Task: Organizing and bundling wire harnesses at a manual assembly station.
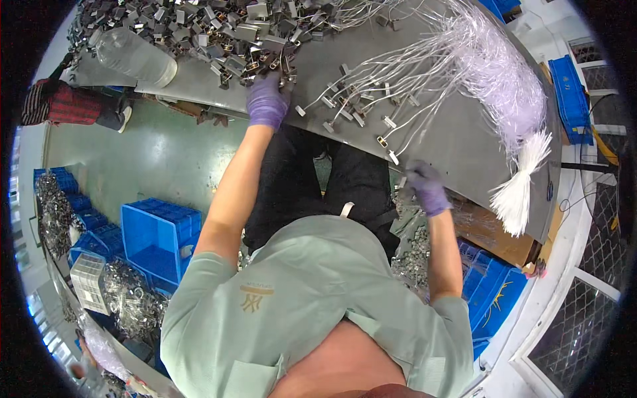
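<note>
My left hand (267, 101), in a purple glove, reaches to the near edge of a heap of small metal blocks (192, 33) on the grey table (219, 94). Its fingers are curled in among the blocks; what they grip is hidden. Off the table's near edge, my right hand (426, 186), gloved too, hangs above a container of small silvery parts (413, 255). Motion smears its fingers. Between the hands, several white wires (391, 66) fan out across the table, with small metal blocks (352, 106) at their near ends.
A clear plastic bottle (135, 58) lies left of the heap. A long bundle of clear-purple strands (511, 86) ends in white tips (519, 199) at right. Blue crates (159, 239) stand on the floor at left, another (488, 292) at right. Another person's checked garment (74, 105) shows far left.
</note>
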Available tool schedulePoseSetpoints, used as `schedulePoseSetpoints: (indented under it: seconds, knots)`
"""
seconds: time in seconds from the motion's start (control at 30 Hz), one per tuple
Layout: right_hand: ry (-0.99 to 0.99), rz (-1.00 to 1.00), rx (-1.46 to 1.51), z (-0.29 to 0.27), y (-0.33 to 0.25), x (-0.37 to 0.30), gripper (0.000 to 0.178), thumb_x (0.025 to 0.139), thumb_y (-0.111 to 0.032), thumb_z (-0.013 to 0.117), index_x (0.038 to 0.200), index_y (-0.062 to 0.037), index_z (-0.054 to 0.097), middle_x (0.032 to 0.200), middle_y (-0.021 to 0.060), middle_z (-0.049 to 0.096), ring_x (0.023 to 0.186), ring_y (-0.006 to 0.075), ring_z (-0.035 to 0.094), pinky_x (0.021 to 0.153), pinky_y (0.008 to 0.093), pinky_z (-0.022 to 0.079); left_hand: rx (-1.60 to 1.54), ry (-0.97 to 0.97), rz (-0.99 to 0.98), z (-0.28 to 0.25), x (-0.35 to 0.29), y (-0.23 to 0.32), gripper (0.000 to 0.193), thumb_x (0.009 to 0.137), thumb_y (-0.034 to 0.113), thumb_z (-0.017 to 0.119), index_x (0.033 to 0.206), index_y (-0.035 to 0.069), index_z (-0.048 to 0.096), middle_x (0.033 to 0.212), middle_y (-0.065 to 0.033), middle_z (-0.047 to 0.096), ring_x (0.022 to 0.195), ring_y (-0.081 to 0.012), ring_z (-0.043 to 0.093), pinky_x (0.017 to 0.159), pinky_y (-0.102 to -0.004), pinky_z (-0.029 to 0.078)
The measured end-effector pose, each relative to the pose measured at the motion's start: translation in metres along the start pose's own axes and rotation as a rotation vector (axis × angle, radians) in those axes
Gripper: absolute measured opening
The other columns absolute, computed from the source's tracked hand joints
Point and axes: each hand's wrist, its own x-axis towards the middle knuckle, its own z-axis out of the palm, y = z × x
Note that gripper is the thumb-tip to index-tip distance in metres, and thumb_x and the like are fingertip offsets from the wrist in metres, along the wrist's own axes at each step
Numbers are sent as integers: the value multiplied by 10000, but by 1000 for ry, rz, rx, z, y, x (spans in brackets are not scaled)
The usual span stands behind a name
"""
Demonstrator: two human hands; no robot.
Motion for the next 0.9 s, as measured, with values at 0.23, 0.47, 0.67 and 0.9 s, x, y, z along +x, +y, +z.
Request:
schedulePoseSetpoints:
  seconds: [0.23, 0.47, 0.67, 0.9]
  knots:
    - [-250, -115, -84, 115, -13, 55, 253, 880, -151, 579, 1044, 37, 534, 891, 137, 631, 693, 204, 642, 601, 314, 514, -574, -43, 59, -6, -19, -26, 287, 749, 212, 711, 970, 49, 628, 965, -164, 616, 860, -294, 611, 802, -360, 488]
    - [-298, -194, 165, 217, -4, 142, 212, 902, -124, 553, 1056, 22, 551, 930, 120, 633, 772, 227, 658, 625, 301, 511, -768, -217, -46, -61, -149, -92, 246, 905, 248, 574, 916, 7, 619, 744, -62, 591, 713, -114, 539, 637, -271, 447]
    - [-229, -414, -47, 268, 7, 204, 196, 894, -103, 551, 1052, 7, 586, 944, 109, 652, 783, 232, 651, 654, 327, 507, -780, -396, -196, -90, -272, -159, 296, 768, 282, 712, 702, 23, 586, 632, -57, 583, 597, -136, 551, 559, -286, 444]
    - [73, -408, 132, 256, -39, 193, 231, 923, -106, 509, 1115, 22, 496, 923, 162, 656, 741, 268, 674, 555, 343, 533, -905, -406, -649, -98, -346, -212, 277, 736, 205, 756, 651, 60, 537, 588, -35, 559, 527, -114, 531, 493, -261, 419]
